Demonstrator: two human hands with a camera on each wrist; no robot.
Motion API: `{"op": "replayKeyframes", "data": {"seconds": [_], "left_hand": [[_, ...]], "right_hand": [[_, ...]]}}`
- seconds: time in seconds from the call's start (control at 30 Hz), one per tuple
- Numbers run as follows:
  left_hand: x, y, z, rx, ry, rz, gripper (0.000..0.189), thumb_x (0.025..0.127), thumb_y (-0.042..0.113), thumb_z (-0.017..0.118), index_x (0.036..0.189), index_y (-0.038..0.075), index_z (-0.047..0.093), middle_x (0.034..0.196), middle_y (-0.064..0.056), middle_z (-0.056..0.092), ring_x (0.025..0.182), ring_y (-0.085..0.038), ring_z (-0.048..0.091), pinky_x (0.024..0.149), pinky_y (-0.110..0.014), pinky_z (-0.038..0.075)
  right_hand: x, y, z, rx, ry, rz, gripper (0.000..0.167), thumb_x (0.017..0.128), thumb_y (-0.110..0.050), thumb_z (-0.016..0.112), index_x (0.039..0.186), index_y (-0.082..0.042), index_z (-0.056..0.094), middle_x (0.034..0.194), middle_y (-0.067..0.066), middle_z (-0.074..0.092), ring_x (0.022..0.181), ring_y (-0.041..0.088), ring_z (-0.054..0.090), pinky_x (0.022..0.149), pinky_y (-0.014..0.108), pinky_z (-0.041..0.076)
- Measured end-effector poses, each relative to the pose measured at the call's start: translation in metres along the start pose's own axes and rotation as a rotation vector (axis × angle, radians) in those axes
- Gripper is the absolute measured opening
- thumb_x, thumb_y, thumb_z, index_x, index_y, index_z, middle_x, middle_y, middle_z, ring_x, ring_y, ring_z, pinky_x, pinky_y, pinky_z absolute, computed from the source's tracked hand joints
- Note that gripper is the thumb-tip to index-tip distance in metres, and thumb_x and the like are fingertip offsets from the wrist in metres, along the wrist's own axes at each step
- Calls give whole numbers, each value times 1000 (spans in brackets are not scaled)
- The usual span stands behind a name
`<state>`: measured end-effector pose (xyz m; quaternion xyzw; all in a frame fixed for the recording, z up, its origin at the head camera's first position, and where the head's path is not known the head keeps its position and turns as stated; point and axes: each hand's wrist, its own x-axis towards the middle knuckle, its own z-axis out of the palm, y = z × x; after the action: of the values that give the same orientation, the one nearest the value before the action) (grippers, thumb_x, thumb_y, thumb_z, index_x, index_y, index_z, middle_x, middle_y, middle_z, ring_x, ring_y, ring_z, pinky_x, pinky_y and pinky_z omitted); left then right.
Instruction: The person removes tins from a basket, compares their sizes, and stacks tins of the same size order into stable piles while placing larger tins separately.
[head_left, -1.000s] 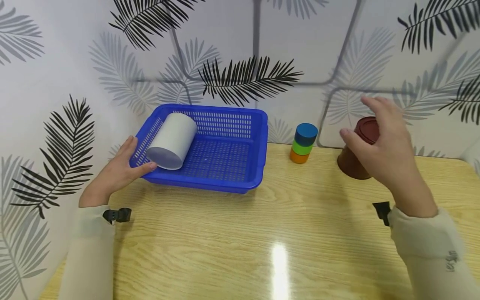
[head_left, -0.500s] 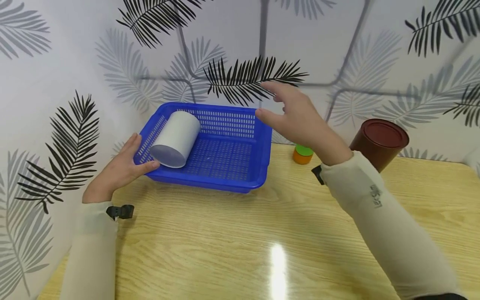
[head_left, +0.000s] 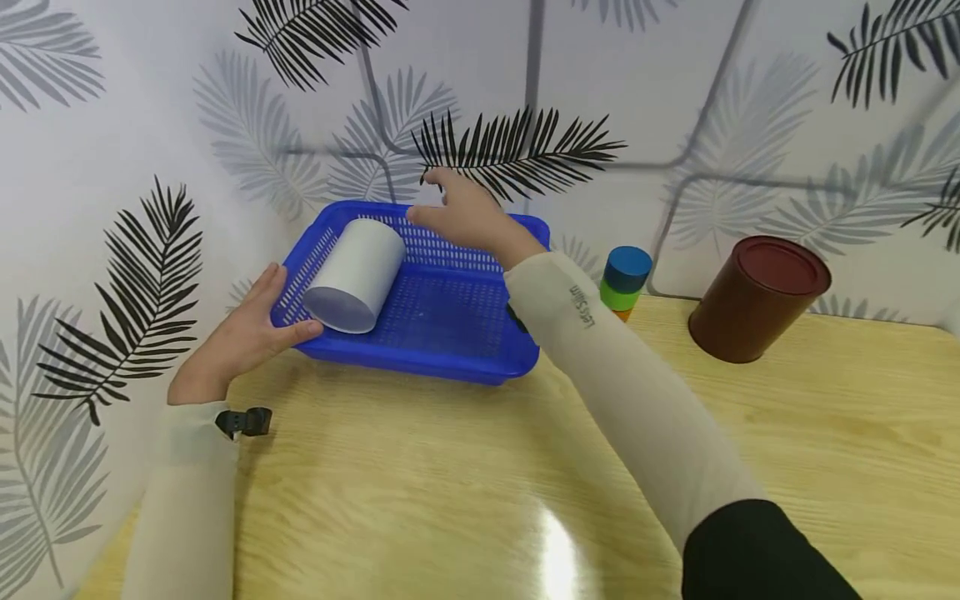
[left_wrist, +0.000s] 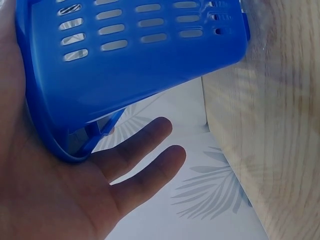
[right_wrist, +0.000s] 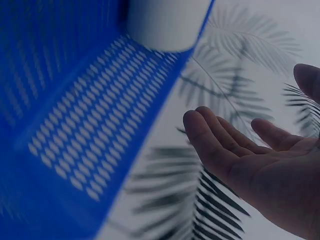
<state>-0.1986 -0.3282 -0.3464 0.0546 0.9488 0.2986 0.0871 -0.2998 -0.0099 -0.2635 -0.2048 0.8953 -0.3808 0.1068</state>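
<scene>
A blue plastic basket with slotted walls stands on the table. My left hand rests against its left end, the thumb along the rim and the other fingers outside. In the left wrist view, two straight fingers extend past the basket wall. Inside the basket, at the left, a white cylinder lies on its side. Over the basket's back rim hovers my right hand, with nothing in it. The right wrist view has its loosely bent fingers apart from the basket and the white cylinder.
Right of the basket stands a small stack of blue, green and orange round pieces, partly covered by the right sleeve. Farther right is a brown lidded can. A leaf-patterned wall rises behind the wooden table.
My right hand has moved left, empty, from beside the brown can across the stack to above the basket. The left hand stays at the basket's end. The head view has shifted slightly.
</scene>
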Motion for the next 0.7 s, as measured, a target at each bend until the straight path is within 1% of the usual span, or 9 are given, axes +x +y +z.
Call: {"op": "replayKeyframes", "data": {"seconds": [0.13, 0.2, 0.27, 0.37, 0.43, 0.5, 0.57, 0.63, 0.7], "left_hand": [[0, 3, 2, 2, 4, 0, 112, 93, 52, 69, 160, 8, -10, 167, -10, -17, 151, -40, -8, 116, -65, 8], [0, 5, 2, -6, 7, 6, 112, 93, 52, 69, 160, 7, -9, 167, -10, -17, 152, -39, -8, 117, -64, 8], [-1, 6, 3, -9, 7, 5, 113, 92, 54, 68, 161, 8, -9, 167, -10, -16, 152, -38, -8, 117, -63, 8], [-5, 6, 2, -10, 4, -2, 114, 92, 56, 68, 161, 8, -9, 167, -11, -16, 152, -40, -8, 116, -65, 8], [-8, 5, 2, -4, 1, -12, 114, 92, 56, 68, 160, 8, -10, 167, -12, -17, 151, -41, -8, 115, -67, 8], [-9, 4, 1, -8, 1, -10, 114, 92, 55, 68, 160, 6, -10, 166, -14, -16, 151, -42, -8, 115, -68, 8], [-8, 3, 1, -12, 2, -3, 114, 92, 54, 68, 160, 6, -9, 166, -14, -16, 151, -43, -8, 114, -68, 8], [-7, 3, 2, -15, 1, 2, 113, 92, 54, 68, 160, 6, -9, 167, -13, -16, 151, -43, -8, 115, -68, 8], [-5, 3, 2, -12, 2, 5, 113, 93, 54, 68, 160, 7, -9, 167, -12, -17, 151, -42, -8, 115, -68, 8]], "right_hand": [[24, 2, 25, 111, -54, 82, 78, 101, -44, 59, 162, -13, 21, 163, 8, 30, 144, 26, 36, 110, 42, 39], [33, 4, 38, 162, -103, 143, 85, 101, -47, 58, 163, -13, 13, 164, 9, 25, 144, 28, 35, 109, 46, 41], [39, 7, 52, 190, -167, 201, 92, 100, -51, 57, 164, -15, 2, 165, 10, 22, 142, 32, 38, 104, 51, 44], [47, 11, 73, 213, -276, 232, 103, 98, -58, 56, 162, -17, -14, 164, 14, 21, 137, 37, 42, 100, 53, 47], [50, 14, 87, 268, -327, 234, 106, 97, -59, 55, 160, -18, -20, 162, 19, 23, 131, 42, 47, 96, 53, 50], [52, 15, 96, 344, -344, 246, 107, 97, -59, 54, 159, -17, -23, 158, 23, 26, 124, 46, 53, 92, 52, 53], [53, 16, 102, 411, -336, 263, 107, 97, -58, 54, 158, -17, -24, 155, 27, 28, 116, 50, 58, 87, 53, 56], [55, 16, 106, 469, -314, 282, 108, 97, -58, 54, 158, -19, -25, 153, 29, 29, 109, 52, 61, 83, 53, 57], [56, 13, 109, 491, -286, 290, 109, 97, -59, 55, 157, -20, -26, 149, 31, 31, 105, 52, 63, 80, 54, 58]]}}
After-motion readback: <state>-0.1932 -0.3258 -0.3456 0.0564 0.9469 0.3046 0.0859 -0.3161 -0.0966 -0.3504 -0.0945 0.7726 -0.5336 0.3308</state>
